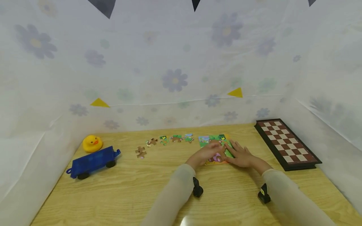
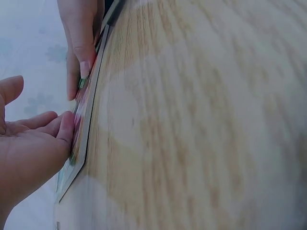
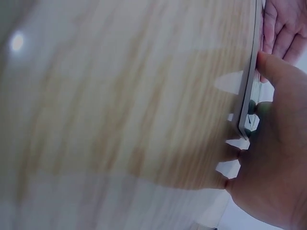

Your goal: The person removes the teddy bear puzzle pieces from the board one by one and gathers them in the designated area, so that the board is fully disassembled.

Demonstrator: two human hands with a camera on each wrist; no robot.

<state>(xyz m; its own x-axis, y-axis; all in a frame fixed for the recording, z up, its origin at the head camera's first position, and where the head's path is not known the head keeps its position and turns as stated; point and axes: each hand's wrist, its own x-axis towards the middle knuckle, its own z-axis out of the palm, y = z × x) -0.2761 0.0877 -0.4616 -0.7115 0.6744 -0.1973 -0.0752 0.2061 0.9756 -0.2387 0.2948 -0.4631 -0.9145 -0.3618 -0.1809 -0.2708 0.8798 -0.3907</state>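
Observation:
A colourful jigsaw puzzle (image 1: 204, 138) lies on the wooden table with a green, bear-like picture, partly covered by both hands. My left hand (image 1: 205, 153) reaches over its left and middle part, palm turned inward, fingertips touching the surface in the left wrist view. On the puzzle's right side rests my right hand (image 1: 240, 156), its fingers spread, with the thumb (image 3: 269, 66) at the near edge. Loose jigsaw pieces lie to the left: a brown one (image 1: 140, 152), a brown and white one (image 1: 151, 142), and several green ones (image 1: 177, 138) in a row.
At the left stand a blue toy wagon (image 1: 93, 162) with black wheels and a yellow rubber duck (image 1: 92, 143) behind it. A checkered game board (image 1: 282, 141) with a black frame lies at the right. A flowered white curtain (image 1: 175, 103) encloses the table.

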